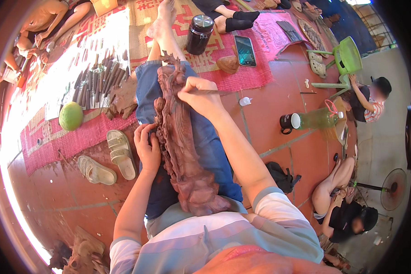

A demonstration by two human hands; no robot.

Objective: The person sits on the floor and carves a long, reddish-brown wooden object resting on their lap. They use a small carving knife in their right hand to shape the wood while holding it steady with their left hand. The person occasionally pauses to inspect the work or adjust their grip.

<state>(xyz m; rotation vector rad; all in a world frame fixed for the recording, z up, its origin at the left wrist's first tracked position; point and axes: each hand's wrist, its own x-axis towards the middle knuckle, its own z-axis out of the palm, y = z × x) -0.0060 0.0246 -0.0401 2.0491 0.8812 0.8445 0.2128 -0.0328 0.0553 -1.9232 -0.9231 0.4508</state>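
Note:
A long reddish-brown wood carving (189, 157), its surface worked into folds and knobbly figures, lies along my lap over my blue trousers. My left hand (147, 148) grips its left edge with bent fingers. Near the carving's far end, my right hand (202, 97) is closed around a slim carving tool (210, 92). One end of that tool sticks out to the right; its other end is hidden by the fingers, so I cannot tell whether it touches the wood.
Many carving chisels (107, 80) lie on the mat at left, near a green round fruit (71, 116) and sandals (122, 155). Ahead are a dark jar (199, 34) and a phone (245, 51). A green bottle (313, 119) and mug (287, 123) are right. Other people sit around.

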